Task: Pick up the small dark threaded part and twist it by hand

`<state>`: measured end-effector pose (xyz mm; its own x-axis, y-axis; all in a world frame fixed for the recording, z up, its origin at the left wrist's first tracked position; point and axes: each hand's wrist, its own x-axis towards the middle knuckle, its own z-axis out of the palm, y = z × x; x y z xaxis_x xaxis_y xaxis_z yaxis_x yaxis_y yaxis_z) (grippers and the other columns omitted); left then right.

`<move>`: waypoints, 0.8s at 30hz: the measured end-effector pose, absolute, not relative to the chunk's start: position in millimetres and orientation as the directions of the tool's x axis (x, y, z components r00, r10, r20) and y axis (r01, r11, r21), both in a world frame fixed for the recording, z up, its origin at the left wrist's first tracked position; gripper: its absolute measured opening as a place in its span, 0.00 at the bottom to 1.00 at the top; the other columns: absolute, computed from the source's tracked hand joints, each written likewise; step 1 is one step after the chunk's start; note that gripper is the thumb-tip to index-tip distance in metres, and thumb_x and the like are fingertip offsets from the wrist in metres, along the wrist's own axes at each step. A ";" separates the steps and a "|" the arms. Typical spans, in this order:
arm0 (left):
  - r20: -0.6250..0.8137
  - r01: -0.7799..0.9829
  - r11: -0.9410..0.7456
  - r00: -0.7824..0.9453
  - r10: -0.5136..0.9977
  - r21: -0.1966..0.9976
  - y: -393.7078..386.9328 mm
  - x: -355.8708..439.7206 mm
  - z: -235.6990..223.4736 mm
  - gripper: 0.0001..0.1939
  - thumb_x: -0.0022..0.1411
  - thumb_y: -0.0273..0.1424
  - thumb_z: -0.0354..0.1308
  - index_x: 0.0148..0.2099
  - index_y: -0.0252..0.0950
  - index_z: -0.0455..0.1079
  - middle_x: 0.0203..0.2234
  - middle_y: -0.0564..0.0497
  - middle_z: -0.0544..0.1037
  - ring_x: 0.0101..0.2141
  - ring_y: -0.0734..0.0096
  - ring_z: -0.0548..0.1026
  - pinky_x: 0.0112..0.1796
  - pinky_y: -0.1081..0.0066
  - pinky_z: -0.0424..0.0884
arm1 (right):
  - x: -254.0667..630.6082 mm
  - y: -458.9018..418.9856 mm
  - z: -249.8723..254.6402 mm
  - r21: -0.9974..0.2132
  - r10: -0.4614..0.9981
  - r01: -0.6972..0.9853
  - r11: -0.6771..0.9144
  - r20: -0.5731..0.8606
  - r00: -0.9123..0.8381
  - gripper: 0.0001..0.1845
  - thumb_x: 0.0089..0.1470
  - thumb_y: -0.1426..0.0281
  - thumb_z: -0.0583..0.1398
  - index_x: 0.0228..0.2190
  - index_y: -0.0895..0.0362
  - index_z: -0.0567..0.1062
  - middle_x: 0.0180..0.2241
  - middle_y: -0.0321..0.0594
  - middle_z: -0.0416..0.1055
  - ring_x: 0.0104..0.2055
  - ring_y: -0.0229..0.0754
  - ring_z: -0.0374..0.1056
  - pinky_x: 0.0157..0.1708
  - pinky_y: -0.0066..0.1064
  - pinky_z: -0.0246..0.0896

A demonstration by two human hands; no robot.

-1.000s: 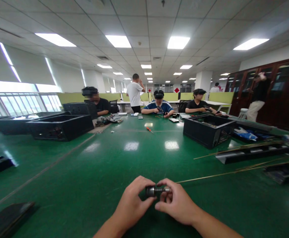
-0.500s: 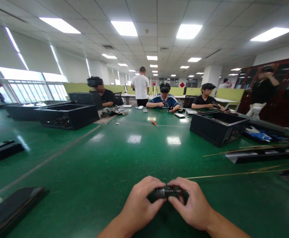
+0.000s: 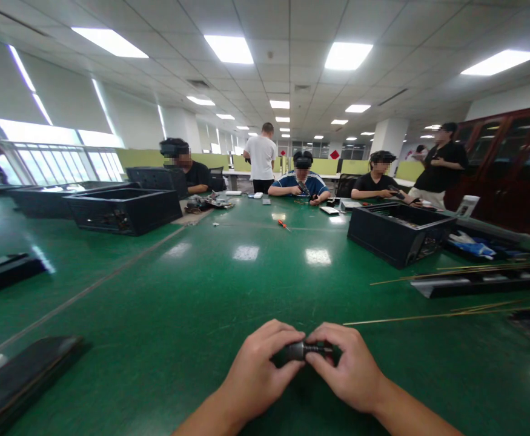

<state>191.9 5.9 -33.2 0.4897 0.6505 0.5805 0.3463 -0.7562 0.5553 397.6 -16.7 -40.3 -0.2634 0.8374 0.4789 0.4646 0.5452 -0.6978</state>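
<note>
One green table (image 3: 210, 290) spread out ahead of me. Black computer case (image 3: 383, 239) sat on it, ahead right; thin yellow rods (image 3: 396, 320) lay nearer. My left hand (image 3: 265, 366) gripped the thick end of a dark metal part (image 3: 297, 350), held between my hands. My right hand (image 3: 351, 369) curled around its thin end; couldn't tell if those fingers gripped.

My camera sits on my head, looking forward and down over the green table (image 3: 246, 284). My left hand (image 3: 262, 366) and right hand (image 3: 351, 369) are near, low and just right of centre; the view reaches far, taking in the ceiling (image 3: 265, 21), the windows (image 3: 37, 134) at left and the cabinets (image 3: 514, 166) at right.
</note>
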 end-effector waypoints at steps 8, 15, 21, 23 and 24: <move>0.618 0.339 -0.778 0.474 0.627 0.530 3.9 191.7 -29.1 0.18 0.55 0.21 0.65 0.48 0.41 0.74 0.38 0.50 0.79 0.39 0.69 0.78 0.42 0.70 0.75 | 398.3 -18.3 -38.6 -0.687 0.842 0.491 0.536 0.482 -0.243 0.03 0.52 0.72 0.63 0.31 0.55 0.79 0.28 0.38 0.75 0.29 0.41 0.70 0.31 0.29 0.62; 0.621 0.351 -0.779 0.471 0.627 0.520 4.7 191.4 -29.2 0.17 0.57 0.22 0.65 0.48 0.41 0.73 0.38 0.50 0.79 0.39 0.69 0.78 0.41 0.70 0.75 | 399.9 -15.5 -40.8 -0.704 0.844 0.471 0.532 0.487 -0.224 0.04 0.50 0.74 0.64 0.31 0.56 0.78 0.28 0.38 0.75 0.29 0.40 0.70 0.32 0.29 0.62; 0.637 0.348 -0.788 0.464 0.615 0.508 5.4 189.4 -30.1 0.18 0.57 0.23 0.65 0.50 0.41 0.73 0.39 0.49 0.80 0.39 0.68 0.78 0.42 0.69 0.76 | 400.3 -15.8 -40.7 -0.715 0.849 0.464 0.523 0.486 -0.207 0.04 0.49 0.75 0.63 0.30 0.56 0.77 0.27 0.37 0.74 0.28 0.39 0.68 0.30 0.28 0.61; 0.635 0.346 -0.789 0.468 0.614 0.508 5.4 189.3 -30.5 0.18 0.57 0.23 0.65 0.50 0.41 0.73 0.39 0.49 0.79 0.39 0.68 0.78 0.42 0.69 0.76 | 400.4 -16.2 -40.2 -0.713 0.848 0.465 0.525 0.488 -0.209 0.04 0.49 0.75 0.63 0.30 0.56 0.77 0.27 0.37 0.74 0.28 0.39 0.68 0.30 0.28 0.61; 0.636 0.344 -0.790 0.469 0.613 0.507 5.5 189.3 -30.7 0.18 0.57 0.23 0.65 0.50 0.41 0.73 0.39 0.49 0.79 0.39 0.68 0.78 0.42 0.69 0.76 | 400.5 -16.2 -40.1 -0.713 0.847 0.465 0.525 0.488 -0.209 0.04 0.49 0.75 0.63 0.30 0.56 0.77 0.27 0.37 0.74 0.28 0.39 0.68 0.30 0.28 0.61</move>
<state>189.3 5.5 -30.7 0.4694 0.6127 0.6358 0.3442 -0.7901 0.5072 400.5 -16.2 -40.1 -0.2094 0.8473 0.4881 0.4650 0.5254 -0.7126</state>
